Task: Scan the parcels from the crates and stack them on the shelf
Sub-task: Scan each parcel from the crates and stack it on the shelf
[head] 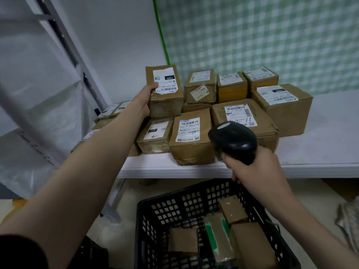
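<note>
**White shelf, box going on the stack**

White shelf (320, 152) w/ stacked boxes. Left hand (144, 101) grips a labelled box (165, 92) atop the pile; right hand (250, 167) clutches the scanner (233, 140). Stacking step, prob. Next: let go, reach into the crate (155, 210) for another.

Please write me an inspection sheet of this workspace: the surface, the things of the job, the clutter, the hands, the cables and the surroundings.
Surface: white shelf, parcels crowded on its left and middle, right part bare.
Job's things: stacked parcels on the shelf; black crate on the floor below, with several parcels inside; black scanner.
Clutter: crumpled silvery wrapping at the right edge.
Hands: left hand grips the labelled parcel atop the stack; right hand holds the scanner.
Cables: nothing seen.
Surroundings: green checked wall, grey shelf upright, clear plastic sheet at left.
</note>
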